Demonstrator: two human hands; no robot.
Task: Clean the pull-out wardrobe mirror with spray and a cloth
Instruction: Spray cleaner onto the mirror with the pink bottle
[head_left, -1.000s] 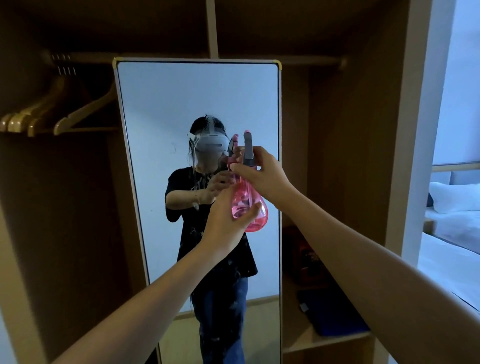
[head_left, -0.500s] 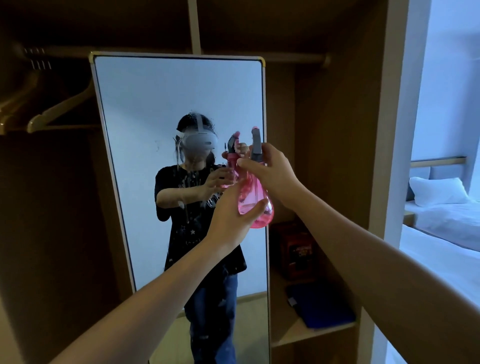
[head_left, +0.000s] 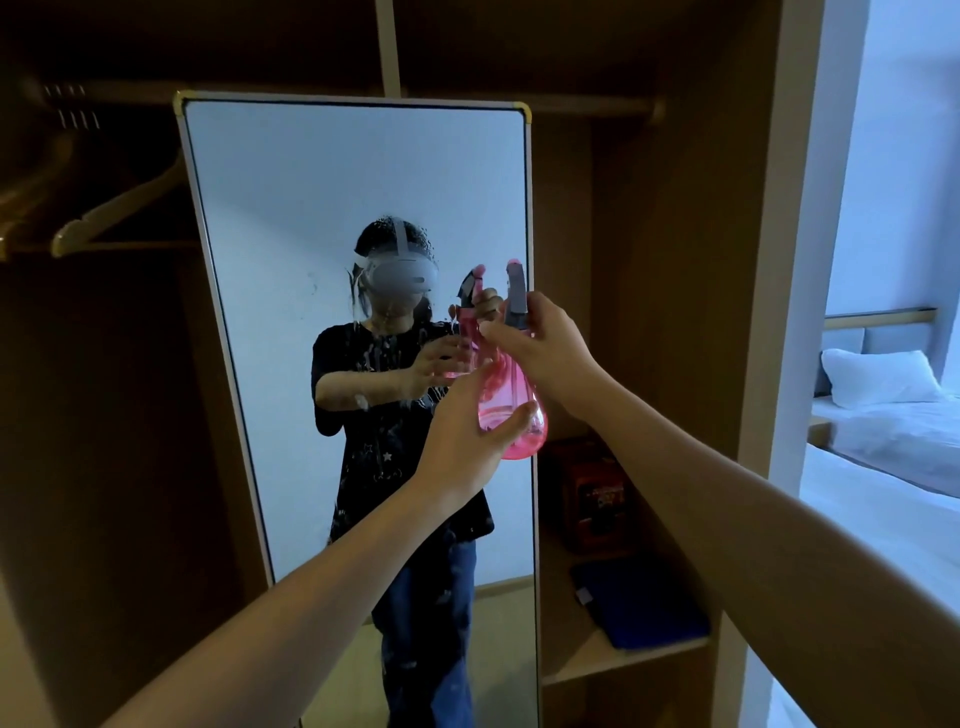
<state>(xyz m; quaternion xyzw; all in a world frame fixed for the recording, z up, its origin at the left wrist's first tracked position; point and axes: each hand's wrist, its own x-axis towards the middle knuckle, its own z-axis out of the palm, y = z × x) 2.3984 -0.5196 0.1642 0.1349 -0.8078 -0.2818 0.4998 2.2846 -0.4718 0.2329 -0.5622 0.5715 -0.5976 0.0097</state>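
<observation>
The tall pull-out mirror (head_left: 291, 218) stands out of the wardrobe with a white frame and yellow top corners. Spray drops speckle its glass around the reflected person. I hold a pink see-through spray bottle (head_left: 511, 415) with a grey trigger head close to the mirror's right edge. My left hand (head_left: 467, 431) cups the bottle's round belly from below and the left. My right hand (head_left: 545, 343) grips the neck and trigger. No cloth is in sight.
Wooden hangers (head_left: 104, 218) hang on the rail at the left. Right of the mirror, a wardrobe shelf (head_left: 623, 660) holds a dark blue folded item (head_left: 639, 603) and a reddish box (head_left: 592, 499). A bed (head_left: 883, 447) with a white pillow lies beyond the wardrobe side.
The view has swung a little, so the mirror and bottle shifted in the picture. More drops show on the glass near the reflected head and chest. Both hands keep their hold on the bottle.
</observation>
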